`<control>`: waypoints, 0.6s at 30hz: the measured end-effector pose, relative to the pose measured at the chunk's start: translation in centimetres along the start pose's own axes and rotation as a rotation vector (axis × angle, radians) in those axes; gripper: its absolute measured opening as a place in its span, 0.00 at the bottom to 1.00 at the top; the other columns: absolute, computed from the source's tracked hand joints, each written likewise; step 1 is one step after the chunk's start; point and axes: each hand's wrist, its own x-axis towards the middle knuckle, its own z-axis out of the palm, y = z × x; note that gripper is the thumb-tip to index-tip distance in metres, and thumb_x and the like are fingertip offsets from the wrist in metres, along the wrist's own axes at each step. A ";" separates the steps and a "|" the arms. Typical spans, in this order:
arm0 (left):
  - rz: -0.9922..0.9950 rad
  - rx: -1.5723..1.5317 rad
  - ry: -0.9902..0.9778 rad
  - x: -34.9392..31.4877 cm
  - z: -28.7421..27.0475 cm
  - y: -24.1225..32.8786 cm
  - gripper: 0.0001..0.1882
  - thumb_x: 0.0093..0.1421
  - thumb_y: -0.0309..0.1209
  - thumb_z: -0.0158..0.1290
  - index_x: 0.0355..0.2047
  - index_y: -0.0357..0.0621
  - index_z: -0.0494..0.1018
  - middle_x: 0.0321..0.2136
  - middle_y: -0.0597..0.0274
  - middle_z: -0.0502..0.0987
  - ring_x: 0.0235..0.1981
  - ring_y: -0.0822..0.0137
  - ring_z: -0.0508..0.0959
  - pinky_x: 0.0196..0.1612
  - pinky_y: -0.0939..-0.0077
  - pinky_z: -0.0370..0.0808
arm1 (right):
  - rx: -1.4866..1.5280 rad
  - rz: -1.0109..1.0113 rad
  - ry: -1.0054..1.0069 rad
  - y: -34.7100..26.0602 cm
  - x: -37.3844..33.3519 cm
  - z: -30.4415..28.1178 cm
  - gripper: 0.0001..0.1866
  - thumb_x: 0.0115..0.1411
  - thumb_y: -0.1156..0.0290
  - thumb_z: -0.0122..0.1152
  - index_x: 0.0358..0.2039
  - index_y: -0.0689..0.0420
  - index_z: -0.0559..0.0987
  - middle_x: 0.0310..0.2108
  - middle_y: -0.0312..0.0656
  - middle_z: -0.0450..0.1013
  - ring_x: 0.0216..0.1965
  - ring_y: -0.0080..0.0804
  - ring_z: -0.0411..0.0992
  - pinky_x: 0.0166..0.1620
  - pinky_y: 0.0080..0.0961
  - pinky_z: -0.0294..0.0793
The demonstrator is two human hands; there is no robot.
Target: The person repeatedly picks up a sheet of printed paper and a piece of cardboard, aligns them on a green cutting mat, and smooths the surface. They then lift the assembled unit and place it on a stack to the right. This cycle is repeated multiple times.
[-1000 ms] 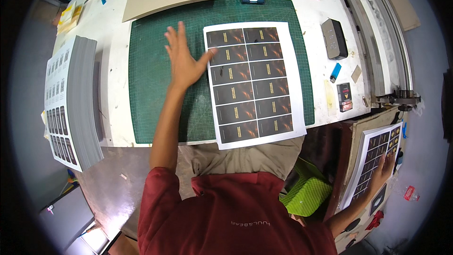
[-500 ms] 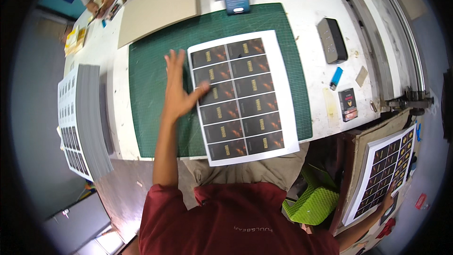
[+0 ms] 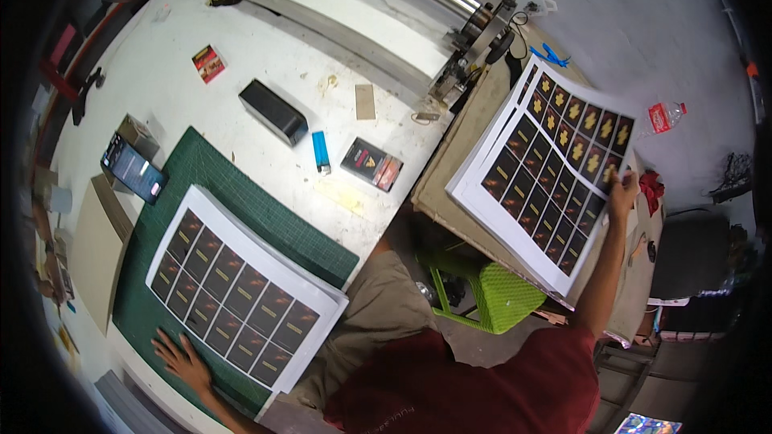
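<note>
My right hand [image 3: 622, 195] pinches the right edge of a printed sheet [image 3: 591, 141] with rows of dark rectangles bearing yellow shapes. This edge curves upward, off the stack of printed sheets [image 3: 535, 269] on the board-topped side table. Whether the fingers hold one sheet or more I cannot tell. My left hand [image 3: 183, 363] lies with spread fingers on the green cutting mat [image 3: 141, 305], beside the lower left edge of another stack of printed sheets [image 3: 241, 281]. That stack shows two columns of dark rectangles with small gold lettering.
On the white table [image 3: 265, 48] are a black box-shaped clock [image 3: 273, 111], a blue lighter [image 3: 321, 153], a dark pack [image 3: 371, 164], a red pack [image 3: 208, 63] and a propped phone [image 3: 135, 169]. A metal rail machine [image 3: 450, 48] borders it. A green stool [image 3: 490, 297] stands between the tables.
My view has swung right toward the side table. My left hand has moved off the near stack onto the mat. At the right stack, the sheet's edge now curves up in my right hand.
</note>
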 end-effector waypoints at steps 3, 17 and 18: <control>-0.231 0.094 0.007 -0.4 -1.7 -1.8 0.32 0.71 0.55 0.36 0.70 0.56 0.54 0.70 0.50 0.53 0.71 0.48 0.50 0.68 0.38 0.47 | -0.038 -0.243 0.106 -5.4 1.3 -3.0 0.11 0.64 0.71 0.62 0.43 0.59 0.71 0.27 0.31 0.68 0.28 0.23 0.65 0.38 0.21 0.68; 0.680 -0.653 0.577 5.3 -18.9 25.8 0.11 0.65 0.24 0.48 0.36 0.34 0.82 0.50 0.47 0.78 0.60 0.49 0.71 0.63 0.54 0.63 | 1.338 0.195 0.154 -18.5 30.5 8.7 0.17 0.69 0.70 0.50 0.54 0.66 0.72 0.51 0.48 0.72 0.51 0.44 0.72 0.59 0.45 0.71; 0.750 -0.758 0.531 6.0 -19.5 30.0 0.11 0.65 0.24 0.49 0.39 0.35 0.82 0.50 0.47 0.78 0.60 0.49 0.71 0.63 0.54 0.63 | 1.358 0.168 0.236 -21.4 32.0 11.1 0.16 0.69 0.69 0.51 0.52 0.66 0.73 0.50 0.48 0.73 0.49 0.44 0.73 0.58 0.45 0.73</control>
